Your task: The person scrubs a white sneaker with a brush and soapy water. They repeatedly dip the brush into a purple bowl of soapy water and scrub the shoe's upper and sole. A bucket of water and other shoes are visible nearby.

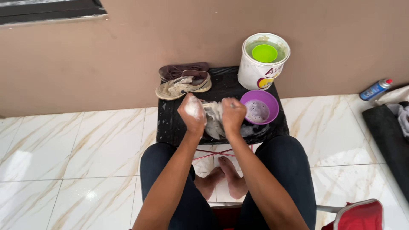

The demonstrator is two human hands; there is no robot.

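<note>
My left hand (pixel 192 111), covered in soap foam, grips one end of a wet grey-white shoe (pixel 214 119). Gripping the shoe's other side is my right hand (pixel 233 114), which seems to hold a small brush against it, though I cannot tell for sure. Both hands hover over a black plastic sheet (pixel 170 123) on the floor. A beige sneaker (pixel 183 85) lies at the sheet's far edge, with a dark brown shoe (pixel 182 70) behind it. Just right of my right hand sits a purple bowl (pixel 260 106) of soapy water.
A white bucket (pixel 260 64) of water with a green scoop (pixel 264 53) floating in it stands against the tan wall. A blue spray can (pixel 375 89) and dark cloth (pixel 390 136) lie at the right. My bare feet (pixel 221 181) rest on marble tiles. A red item (pixel 360 215) is at lower right.
</note>
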